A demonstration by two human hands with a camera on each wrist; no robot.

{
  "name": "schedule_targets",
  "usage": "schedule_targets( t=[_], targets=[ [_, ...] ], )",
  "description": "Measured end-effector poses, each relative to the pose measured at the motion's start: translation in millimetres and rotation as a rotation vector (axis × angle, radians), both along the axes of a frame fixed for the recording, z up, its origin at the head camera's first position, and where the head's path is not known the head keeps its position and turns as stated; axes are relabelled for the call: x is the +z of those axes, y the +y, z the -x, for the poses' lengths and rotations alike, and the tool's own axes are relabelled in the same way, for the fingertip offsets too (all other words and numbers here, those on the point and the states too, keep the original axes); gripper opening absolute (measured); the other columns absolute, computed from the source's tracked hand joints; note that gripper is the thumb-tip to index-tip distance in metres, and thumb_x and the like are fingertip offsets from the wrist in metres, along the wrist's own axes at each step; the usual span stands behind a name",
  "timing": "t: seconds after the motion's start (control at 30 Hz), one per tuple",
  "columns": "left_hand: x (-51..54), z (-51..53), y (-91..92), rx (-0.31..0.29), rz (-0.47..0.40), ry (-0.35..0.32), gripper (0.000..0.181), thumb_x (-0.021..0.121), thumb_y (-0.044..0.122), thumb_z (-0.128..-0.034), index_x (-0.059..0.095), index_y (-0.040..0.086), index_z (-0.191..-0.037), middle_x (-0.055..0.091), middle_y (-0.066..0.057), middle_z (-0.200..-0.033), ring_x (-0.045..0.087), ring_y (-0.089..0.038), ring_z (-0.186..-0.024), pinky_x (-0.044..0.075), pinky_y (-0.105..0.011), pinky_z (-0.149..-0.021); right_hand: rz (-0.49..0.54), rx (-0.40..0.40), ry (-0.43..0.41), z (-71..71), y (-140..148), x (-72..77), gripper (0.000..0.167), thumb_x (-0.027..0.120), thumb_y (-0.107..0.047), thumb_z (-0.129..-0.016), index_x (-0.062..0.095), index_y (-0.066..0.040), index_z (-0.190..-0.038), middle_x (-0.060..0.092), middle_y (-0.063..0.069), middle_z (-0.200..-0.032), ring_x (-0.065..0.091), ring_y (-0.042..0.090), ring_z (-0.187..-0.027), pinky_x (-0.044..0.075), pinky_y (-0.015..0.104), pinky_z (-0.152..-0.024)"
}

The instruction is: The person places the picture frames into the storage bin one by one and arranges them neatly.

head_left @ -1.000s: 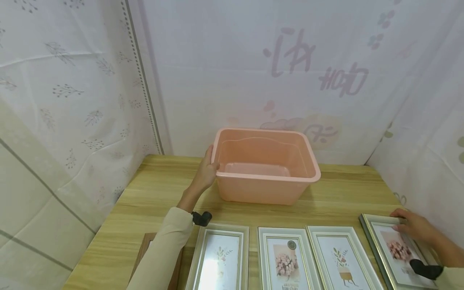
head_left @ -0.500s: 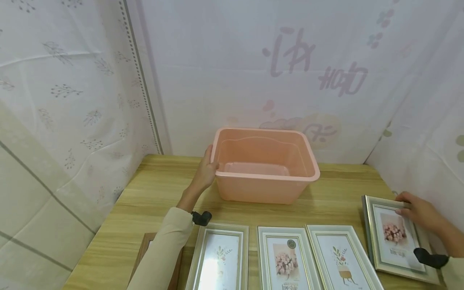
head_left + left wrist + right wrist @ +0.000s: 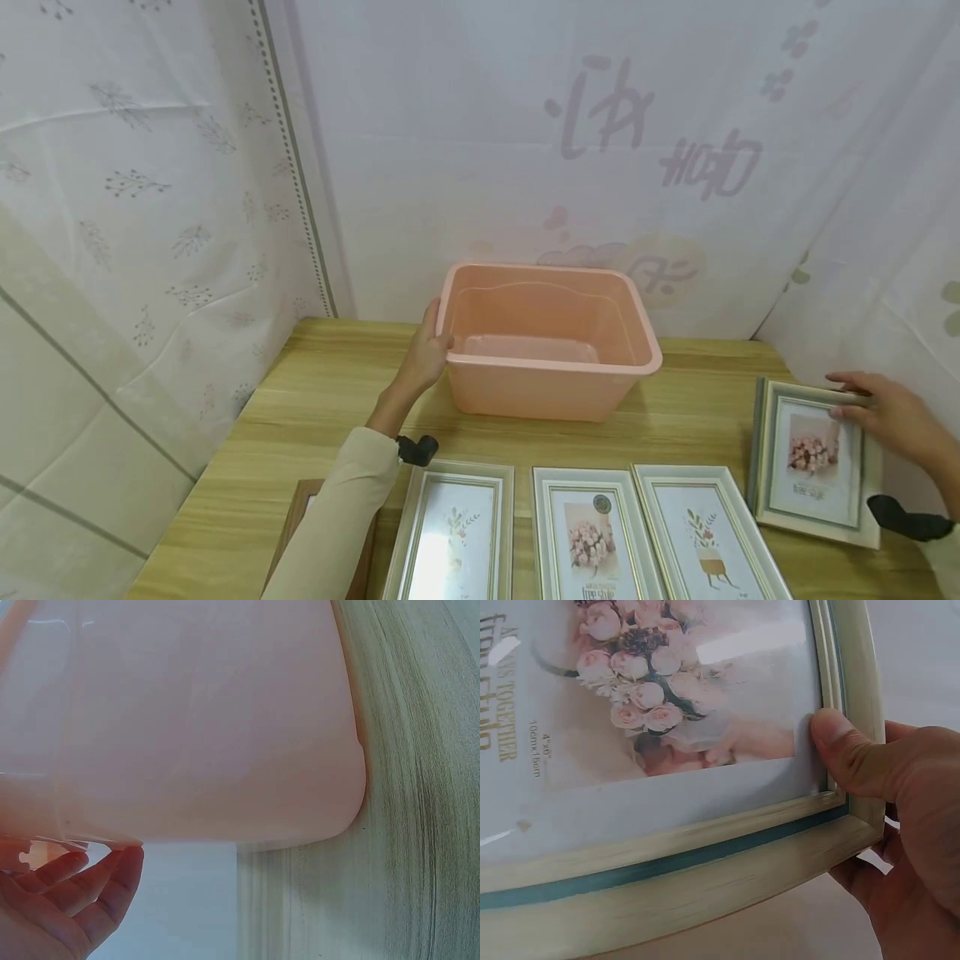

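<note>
Head view, left to right. Brown frame (image 3: pixel 299 510): on the counter (image 3: pixel 345 371), largely hidden by a sleeve (image 3: pixel 337 508). Left hand (image 3: pixel 424 358): grips the tub's left end, thumb inside the rim, fingers outside, presumably to steady it. Silver frame (image 3: pixel 459 533): face up, below the tub. Pink tub (image 3: pixel 540 392): upright, mouth upward, set well back, perhaps to leave the front for frames. Flower-print frame (image 3: pixel 592 533) and plant-print frame (image 3: pixel 705 529): white, face up, side by side, apparently so both prints show. Cream frame (image 3: pixel 814 458), far right: pinched near one corner by the right hand (image 3: pixel 896 417), thumb on the front, fingers behind, likely for support; contact with the counter unclear.
</note>
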State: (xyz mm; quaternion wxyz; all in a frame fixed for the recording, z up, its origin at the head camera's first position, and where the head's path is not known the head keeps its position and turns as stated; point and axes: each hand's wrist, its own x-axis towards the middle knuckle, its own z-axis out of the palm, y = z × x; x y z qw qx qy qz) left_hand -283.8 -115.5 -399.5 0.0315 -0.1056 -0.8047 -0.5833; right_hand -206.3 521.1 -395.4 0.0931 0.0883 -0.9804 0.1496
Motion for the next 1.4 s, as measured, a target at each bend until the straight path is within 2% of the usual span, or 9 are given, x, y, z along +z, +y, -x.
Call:
schedule_targets(
  t=[0.03,0.2,0.37,0.47,0.67,0.87,1.0,1.17,1.4],
  targets=[
    [0.3,0.0,0.1,0.003,-0.002,-0.001,0.072,0.037,0.009,-0.096,0.003,0.006,-0.16,0.008,-0.014,-0.166,0.007,-0.029,-0.152,0.009,-0.047,-0.123,-0.004,-0.007,0.01,0.0,-2,2.7,0.049,0.075,-0.005,-0.084,0.054,0.015,-0.123,0.056,0.042,-0.109,0.055,0.055,-0.092,0.046,0.052,-0.067],
    [0.6,0.9,1.6,0.003,-0.02,-0.003,0.072,0.037,0.007,-0.0961,0.003,0.007,-0.16,0.008,-0.015,-0.166,0.008,-0.03,-0.152,0.009,-0.047,-0.123,-0.016,-0.04,0.077,-0.5,-4,16.8,0.052,0.08,-0.011,-0.08,0.059,0.013,-0.12,0.061,0.034,-0.1,0.06,0.024,-0.08,0.041,0.029,-0.06],
    [-1.5,2.4,1.9,0.004,-0.022,-0.009,0.072,0.037,0.007,-0.0964,0.003,0.007,-0.16,0.007,-0.014,-0.166,0.007,-0.029,-0.152,0.008,-0.046,-0.123,0.058,-0.041,0.137,-3.3,-6,28.5,0.052,0.081,-0.012,-0.079,0.06,0.015,-0.119,0.057,0.034,-0.101,0.044,-0.011,-0.074,0.036,0.013,-0.054],
    [-3.1,1.9,1.1,-0.003,-0.048,-0.012,0.072,0.037,0.006,-0.0967,0.002,0.009,-0.16,0.008,-0.014,-0.166,0.011,-0.029,-0.152,0.012,-0.047,-0.122,0.08,-0.048,0.141,-3.3,-13,40.3,0.049,0.08,-0.014,-0.081,0.061,0.014,-0.117,0.056,0.036,-0.104,0.034,-0.021,-0.074,0.034,0.012,-0.053],
    [-5.4,0.9,0.4,-0.02,-0.09,-0.005,0.073,0.037,0.004,-0.0962,0.001,0.011,-0.16,0.01,-0.014,-0.165,0.016,-0.032,-0.15,0.016,-0.051,-0.121,0.043,-0.099,0.027,1.9,-36,62.4,0.048,0.069,-0.023,-0.092,0.054,0.013,-0.12,0.055,0.042,-0.109,0.06,0.021,-0.07,0.04,0.024,-0.05],
    [-4.9,0.4,2.2,-0.003,-0.095,-0.003,0.073,0.038,0.004,-0.0947,0.005,0.009,-0.16,0.014,-0.015,-0.164,0.022,-0.032,-0.148,0.021,-0.05,-0.12,0.042,-0.056,0.078,7.1,-55,73.5,0.042,0.062,-0.015,-0.096,0.048,0.012,-0.125,0.056,0.044,-0.104,0.06,0.02,-0.067,0.04,0.025,-0.049],
    [-4.1,1.1,3.6,0.003,-0.078,0.009,0.073,0.039,0.005,-0.0943,0.006,0.008,-0.16,0.014,-0.015,-0.165,0.02,-0.031,-0.149,0.019,-0.049,-0.121,0.057,-0.042,0.126,6.0,-69,84.9,0.054,0.055,-0.01,-0.099,0.035,0.005,-0.146,0.049,0.051,-0.108,0.06,0.044,-0.063,0.039,0.025,-0.044],
    [-3.8,2.4,4.0,0.01,-0.055,0.015,0.072,0.038,0.005,-0.0949,0.006,0.007,-0.16,0.012,-0.014,-0.165,0.015,-0.029,-0.151,0.015,-0.048,-0.122,0.021,-0.052,0.198,4.9,-92,101.2,0.053,0.048,-0.012,-0.103,0.035,-0.007,-0.153,0.052,0.046,-0.115,0.048,0.03,-0.054,0.031,0.026,-0.044],
    [-3.2,0.6,3.3,0.013,-0.037,0.013,0.073,0.038,0.007,-0.095,0.006,0.008,-0.16,0.01,-0.011,-0.166,0.008,-0.025,-0.152,0.01,-0.046,-0.123,0.031,-0.068,0.39,7.3,-131,124.1,0.046,0.044,-0.013,-0.103,0.045,-0.009,-0.149,0.053,0.042,-0.125,0.022,0.007,-0.04,0.023,0.022,-0.039]
  ],
)
